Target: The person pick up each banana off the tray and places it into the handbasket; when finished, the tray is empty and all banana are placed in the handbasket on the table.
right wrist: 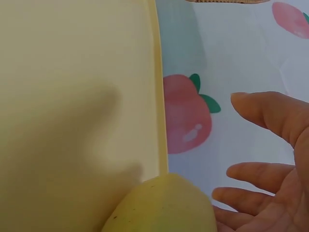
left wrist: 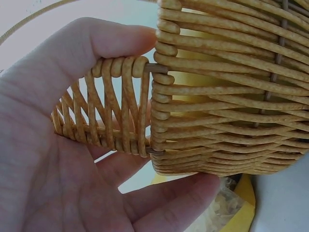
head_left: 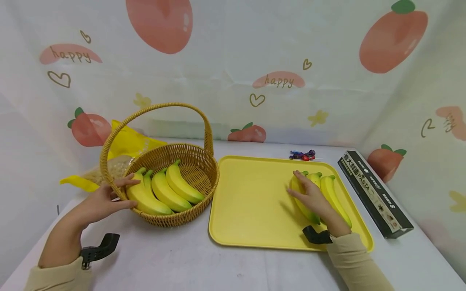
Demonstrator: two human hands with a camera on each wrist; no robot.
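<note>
Cloth in a pale colour covers the table under both hands, and behind them hangs a backdrop printed with red fruits, small hearts and the word "happy".

Two bunches of bananas are visible. One bunch of three lies in the single wicker basket, just beside the left hand. This hand grips the basket at its rim, with the thumb over the top of the weave and the fingers curled below it. The other bunch lies on the one yellow tray, under the right hand. The fingers of this hand are nearly straight and rest on the bananas without closing round them.

Beyond the left hand lies a yellow bag. To the outer side of the right hand lies one dark pasta box, and beyond the tray are some small wrapped sweets.
</note>
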